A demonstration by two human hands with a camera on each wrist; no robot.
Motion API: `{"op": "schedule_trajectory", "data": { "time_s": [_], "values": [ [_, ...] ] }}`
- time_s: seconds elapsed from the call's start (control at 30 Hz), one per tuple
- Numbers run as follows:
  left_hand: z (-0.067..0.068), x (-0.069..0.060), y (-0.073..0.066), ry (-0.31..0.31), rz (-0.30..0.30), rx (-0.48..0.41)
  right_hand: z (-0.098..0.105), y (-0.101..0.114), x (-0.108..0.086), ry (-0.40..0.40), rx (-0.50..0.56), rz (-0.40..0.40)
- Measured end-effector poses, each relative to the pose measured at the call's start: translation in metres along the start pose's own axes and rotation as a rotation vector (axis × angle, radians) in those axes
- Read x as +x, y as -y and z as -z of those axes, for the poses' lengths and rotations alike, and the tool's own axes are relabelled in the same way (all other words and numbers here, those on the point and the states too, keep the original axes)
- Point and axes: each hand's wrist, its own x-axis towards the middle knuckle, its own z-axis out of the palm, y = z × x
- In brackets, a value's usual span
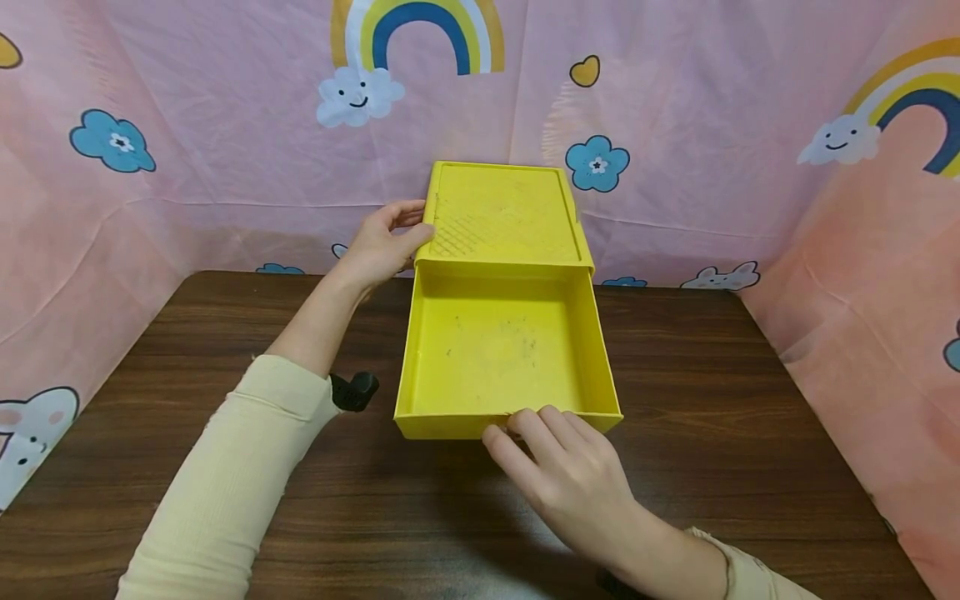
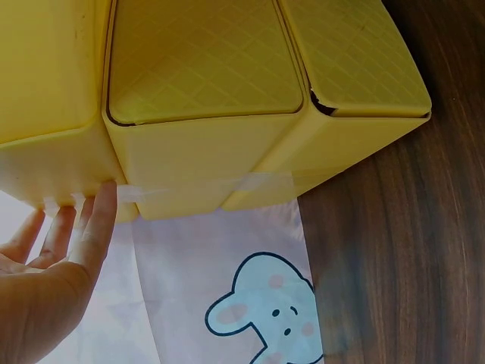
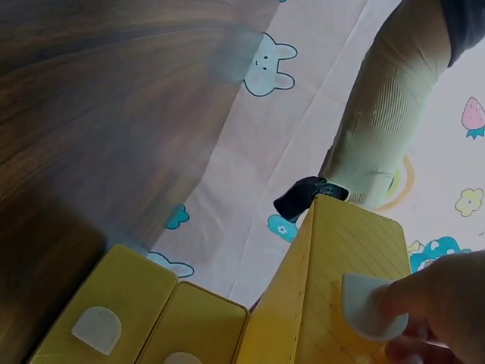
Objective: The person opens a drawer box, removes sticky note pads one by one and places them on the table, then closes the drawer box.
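Observation:
A yellow drawer cabinet [image 1: 498,208] stands at the back of the table, its uppermost drawer [image 1: 491,350] pulled far out. The drawer holds only dark specks and smudges. My left hand [image 1: 378,250] rests against the cabinet's left side, thumb at the top edge. In the left wrist view its fingers [image 2: 100,224] lie extended along the yellow side. At the drawer's front edge is my right hand [image 1: 573,475]. The right wrist view shows it pinching a white rounded handle [image 3: 362,309] on the drawer front.
Two lower drawers [image 3: 136,292] stay closed beneath, with white handles [image 3: 97,331] of their own. Dark wood-grain table [image 1: 225,333] lies under everything. Pink printed cloth [image 1: 262,150] hangs behind and at both sides. A black wrist device [image 1: 355,392] sits at the left cuff.

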Motion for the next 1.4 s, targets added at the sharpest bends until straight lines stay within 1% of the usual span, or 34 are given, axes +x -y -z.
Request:
{"op": "schedule_trajectory", "data": {
  "time_s": [0.4, 0.63, 0.97, 1.23, 1.4],
  "values": [
    [0.000, 0.000, 0.001, -0.010, -0.002, 0.007, -0.003, -0.005, 0.004, 0.022, 0.031, -0.048],
    [0.000, 0.000, 0.001, -0.005, -0.009, 0.011, -0.006, -0.008, 0.007, -0.009, 0.035, -0.050],
    [0.000, 0.001, 0.002, -0.011, -0.008, 0.014, -0.010, -0.014, 0.011, 0.008, 0.045, -0.061],
    [0.000, 0.002, 0.002, -0.010, -0.012, 0.008, -0.017, -0.018, 0.010, 0.036, 0.054, -0.082],
    [0.000, 0.001, 0.002, -0.009, -0.014, 0.008, -0.020, -0.021, 0.011, 0.028, 0.046, -0.081]
  ]
}}
